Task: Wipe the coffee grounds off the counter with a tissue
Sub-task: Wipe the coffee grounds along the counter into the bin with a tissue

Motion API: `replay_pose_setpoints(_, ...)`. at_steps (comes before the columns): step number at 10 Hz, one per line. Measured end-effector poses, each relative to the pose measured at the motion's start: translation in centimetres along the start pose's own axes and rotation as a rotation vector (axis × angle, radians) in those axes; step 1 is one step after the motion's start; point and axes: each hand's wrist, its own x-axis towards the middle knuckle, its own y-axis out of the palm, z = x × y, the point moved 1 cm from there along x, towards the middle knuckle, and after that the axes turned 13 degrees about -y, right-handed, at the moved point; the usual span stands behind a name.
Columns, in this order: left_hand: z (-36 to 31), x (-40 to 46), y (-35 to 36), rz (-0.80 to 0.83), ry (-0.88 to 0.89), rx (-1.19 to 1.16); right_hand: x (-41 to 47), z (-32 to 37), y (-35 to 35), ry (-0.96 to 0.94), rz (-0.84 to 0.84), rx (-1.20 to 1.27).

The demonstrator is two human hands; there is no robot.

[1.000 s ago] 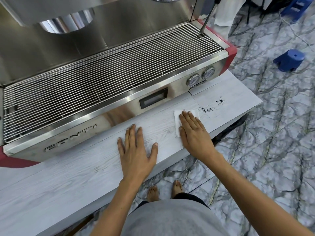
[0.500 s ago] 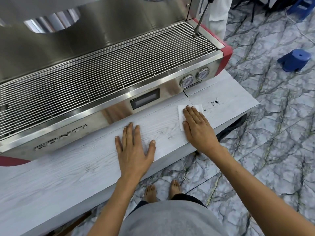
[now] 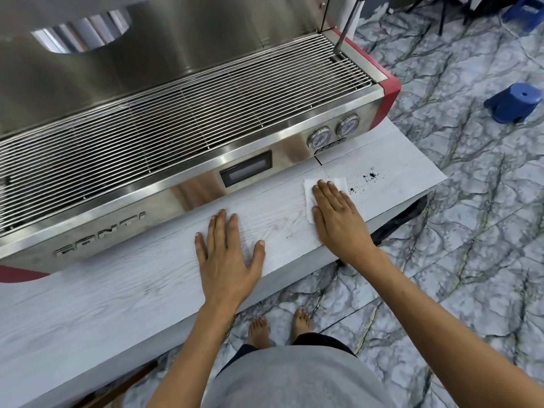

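A white tissue lies flat on the pale wood-grain counter, pressed down under the flat fingers of my right hand. Dark coffee grounds are scattered just right of the tissue, with a smaller patch close to its edge. A few faint specks sit between my hands. My left hand rests palm down on the counter with fingers spread, holding nothing.
A steel espresso machine with a wire drip grate, two gauges and a steam wand stands along the counter's back. The counter ends at the right near the grounds. A blue stool is on the marble floor.
My right hand has slid the tissue a little to the right, nearer the grounds. The left hand stays flat in place. The camera view has shifted slightly.
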Motion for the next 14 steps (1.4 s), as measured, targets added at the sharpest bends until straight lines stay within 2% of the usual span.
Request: replay_pose_setpoints(14, -0.3, 0.0, -0.1, 0.002, -0.034, 0.016, -1.0, -1.3, -0.3, -0.016, -0.035, -0.016)
